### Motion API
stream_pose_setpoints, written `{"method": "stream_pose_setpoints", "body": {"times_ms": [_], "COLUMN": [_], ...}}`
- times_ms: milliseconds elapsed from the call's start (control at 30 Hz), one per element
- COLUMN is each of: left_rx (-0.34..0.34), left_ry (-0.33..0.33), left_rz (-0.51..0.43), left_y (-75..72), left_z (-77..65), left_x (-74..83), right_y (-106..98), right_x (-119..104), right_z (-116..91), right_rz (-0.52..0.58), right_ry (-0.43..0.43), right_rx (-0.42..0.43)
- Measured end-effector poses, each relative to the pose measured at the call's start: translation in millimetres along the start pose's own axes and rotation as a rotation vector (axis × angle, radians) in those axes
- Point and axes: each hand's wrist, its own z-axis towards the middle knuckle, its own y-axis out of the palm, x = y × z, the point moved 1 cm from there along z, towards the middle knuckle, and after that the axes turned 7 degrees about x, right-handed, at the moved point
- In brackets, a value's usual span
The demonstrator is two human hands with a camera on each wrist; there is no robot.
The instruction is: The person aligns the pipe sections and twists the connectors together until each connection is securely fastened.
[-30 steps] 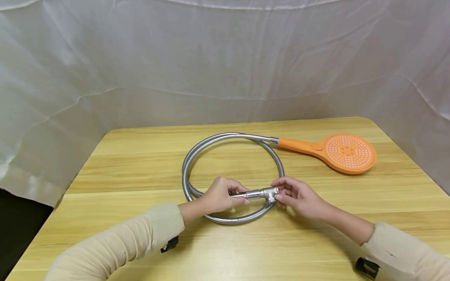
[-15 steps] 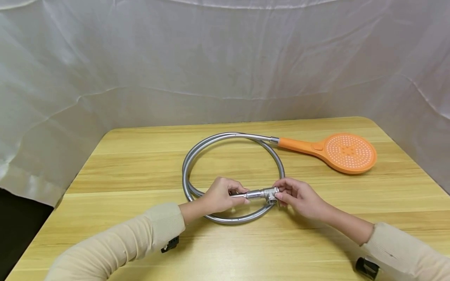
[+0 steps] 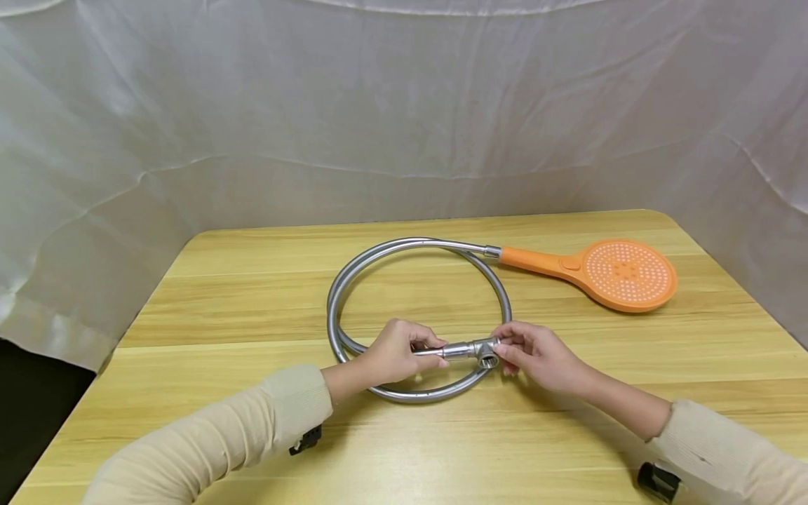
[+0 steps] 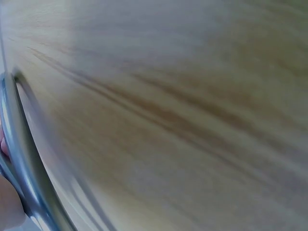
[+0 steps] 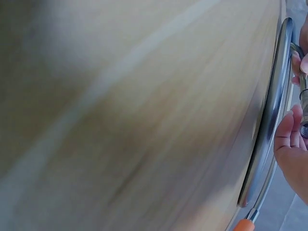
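A silver shower hose lies coiled in a loop on the wooden table. Near its free end, my left hand pinches the hose just behind a chrome end nut. A metal tee fitting sits against that nut, one round threaded opening facing toward me. My right hand pinches the tee fitting at its right end between thumb and fingers. In the right wrist view, the right hand shows at the right edge beside the fitting. The left wrist view catches mostly table and a stretch of hose.
An orange shower head lies at the back right, face up, joined to the hose's other end by a metal collar. Pale fabric hangs behind and beside the wooden table.
My right fingers have turned the tee fitting, so its side opening has swung round to face toward me. The left hand, hose loop and shower head stay in place.
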Motion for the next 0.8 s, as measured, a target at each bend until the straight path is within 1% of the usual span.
{"method": "stream_pose_setpoints", "body": {"times_ms": [133,267,367,467,800], "left_rx": [0.005,0.008,0.009,0.006,0.002], "left_ry": [-0.009,-0.023,-0.030,-0.032,-0.053], "left_rz": [-0.010,-0.025,-0.033,-0.033,-0.045], "left_y": [-0.7,-1.8,-2.4,-2.8,-4.3], "left_z": [-0.2,-0.2,-0.1,-0.2,-0.7], "left_x": [0.4,0.9,1.3,1.5,2.6], "right_y": [-0.5,-1.6,-2.8,-3.3,-1.1], "right_x": [0.6,2.8,4.5,5.4,2.8], "right_z": [-0.2,-0.2,-0.4,-0.7,-0.7], "right_rz": [0.035,0.077,0.090,0.094,0.092], "right_ry": [-0.016,-0.071,-0.118,-0.145,-0.154], "right_rx": [-0.007,-0.019,-0.031,-0.041,-0.014]}}
